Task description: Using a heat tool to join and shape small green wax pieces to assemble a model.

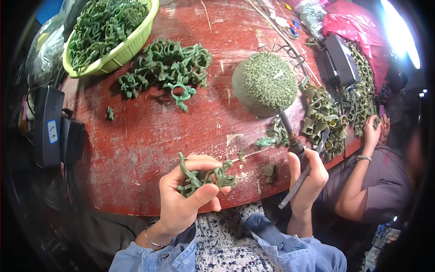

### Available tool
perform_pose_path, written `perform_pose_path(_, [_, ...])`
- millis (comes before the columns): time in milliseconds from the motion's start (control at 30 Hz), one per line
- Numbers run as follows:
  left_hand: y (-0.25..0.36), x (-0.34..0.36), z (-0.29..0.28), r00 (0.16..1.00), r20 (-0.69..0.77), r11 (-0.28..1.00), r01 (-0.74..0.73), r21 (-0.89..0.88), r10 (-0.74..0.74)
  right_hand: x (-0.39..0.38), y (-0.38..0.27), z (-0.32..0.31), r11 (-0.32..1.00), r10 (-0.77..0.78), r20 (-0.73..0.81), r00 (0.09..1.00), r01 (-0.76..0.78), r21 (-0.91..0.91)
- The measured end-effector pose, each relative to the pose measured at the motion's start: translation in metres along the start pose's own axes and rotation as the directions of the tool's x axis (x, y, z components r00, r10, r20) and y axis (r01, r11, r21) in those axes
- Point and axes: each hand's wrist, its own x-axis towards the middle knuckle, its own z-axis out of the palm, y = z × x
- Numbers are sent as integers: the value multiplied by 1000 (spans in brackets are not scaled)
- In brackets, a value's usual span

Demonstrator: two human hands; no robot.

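"Where is the green curled piece (193,179)?"

"Low centre of the frame, pinched between the thumb and fingers of the left hand (174,199). It may be more than one piece (the curls overlap, so I can't tell)."

"And the right hand (313,183)?"

"Lower right of centre, closed around the dark-handled tool (285,122). A grey strip (294,187) crosses that hand too; how it's gripped is unclear."

"Which relation counts most?"

"I'd judge tool tip to piece. The tool's long axis slants up and left from the right hand, its tip at the lower edge of the green granules (269,77). The piece lies below and left of that tip, well apart, so the shaft points past it."

"Which hand is nearer the granules?"

"The right. The left sits lower, its curls spread roughly sideways across the frame."
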Motion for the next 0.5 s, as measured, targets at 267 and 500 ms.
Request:
perform_pose_path(267, [4,0,6,993,-2,986,114,-119,-115,4,-1,-1,998,-52,-26,998,50,-46])
perform_pose_path(500, [3,0,3,993,24,988,118,-101,-116,5,-2,0,999,-35,0,999,35,-26])
